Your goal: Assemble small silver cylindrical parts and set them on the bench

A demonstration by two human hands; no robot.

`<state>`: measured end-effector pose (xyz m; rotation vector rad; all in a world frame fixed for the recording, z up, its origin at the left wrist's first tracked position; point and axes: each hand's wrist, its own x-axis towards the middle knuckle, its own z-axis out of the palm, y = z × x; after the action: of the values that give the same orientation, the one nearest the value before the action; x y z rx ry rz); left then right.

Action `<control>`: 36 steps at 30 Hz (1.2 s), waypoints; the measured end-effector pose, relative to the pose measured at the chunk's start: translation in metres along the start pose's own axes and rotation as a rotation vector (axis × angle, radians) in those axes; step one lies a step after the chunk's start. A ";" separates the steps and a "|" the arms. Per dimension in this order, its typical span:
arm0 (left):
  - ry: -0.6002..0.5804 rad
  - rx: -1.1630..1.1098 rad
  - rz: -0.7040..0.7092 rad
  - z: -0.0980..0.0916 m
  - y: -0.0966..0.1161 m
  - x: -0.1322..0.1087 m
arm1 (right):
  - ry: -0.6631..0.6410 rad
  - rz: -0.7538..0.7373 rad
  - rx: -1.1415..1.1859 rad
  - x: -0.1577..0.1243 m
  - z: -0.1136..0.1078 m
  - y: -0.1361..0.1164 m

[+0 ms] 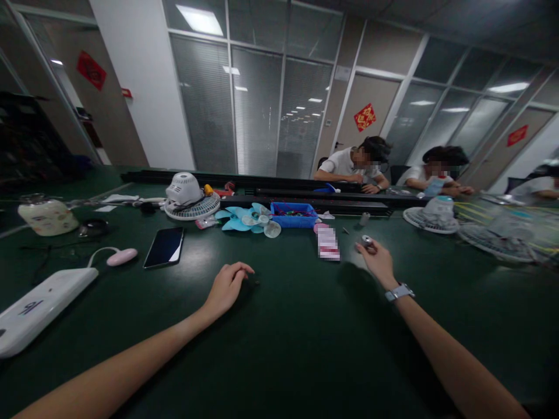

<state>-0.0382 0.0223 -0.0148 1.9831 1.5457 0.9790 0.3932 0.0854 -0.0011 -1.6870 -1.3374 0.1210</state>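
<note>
My right hand point(379, 263), with a grey watch on the wrist, pinches a small round silver metal part point(365, 239) a little above the table. A similar small metal cylinder point(364, 219) stands on the table just beyond it, and a thin short piece point(346, 230) lies to its left. Nearer the middle, my left hand point(226, 288) rests low over the green tabletop with loosely bent fingers, holding nothing that I can see. A tiny dark bit point(257, 282) lies just right of its fingertips. A pink-and-white card point(328, 242) lies between the two hands.
Beyond the hands are a blue tray point(294, 215) of small parts, light-blue fan blades point(244, 218) and a white fan head point(186, 195). On the left lie a phone point(165, 247), a white device point(48, 305) and a jar point(46, 215). Several people sit across the table.
</note>
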 end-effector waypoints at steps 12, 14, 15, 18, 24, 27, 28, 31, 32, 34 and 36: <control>0.058 -0.015 -0.061 -0.002 0.002 -0.002 | 0.237 -0.122 -0.155 -0.009 0.010 0.000; 0.103 -0.040 -0.103 -0.002 0.002 -0.003 | 0.252 -0.315 -0.150 -0.033 0.019 -0.034; 0.119 -0.049 -0.120 -0.002 0.002 -0.003 | 0.169 -0.408 -0.128 -0.048 0.025 -0.053; 0.131 -0.056 -0.143 -0.002 0.001 -0.003 | -0.278 -0.607 -0.030 -0.092 0.045 -0.105; 0.108 -0.050 -0.142 0.000 -0.001 -0.002 | -0.785 -0.600 0.007 -0.128 0.087 -0.161; 0.110 -0.042 -0.138 0.000 -0.001 -0.003 | -0.828 -0.588 -0.019 -0.129 0.105 -0.167; 0.111 -0.037 -0.138 0.000 0.000 -0.003 | -0.827 -0.582 -0.016 -0.129 0.109 -0.167; 0.116 -0.020 -0.144 0.001 0.000 -0.003 | -0.761 -0.565 0.045 -0.124 0.107 -0.161; 0.117 -0.015 -0.149 0.001 0.000 -0.003 | -0.718 -0.554 0.072 -0.119 0.101 -0.157; 0.119 -0.006 -0.159 0.003 -0.001 -0.002 | -0.592 -0.523 0.097 -0.101 0.081 -0.141; 0.117 0.002 -0.169 0.004 -0.001 -0.002 | -0.399 -0.492 0.065 -0.074 0.053 -0.116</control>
<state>-0.0363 0.0213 -0.0186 1.7902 1.7455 1.0397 0.2507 0.0525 0.0190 -1.2729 -1.9882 0.2184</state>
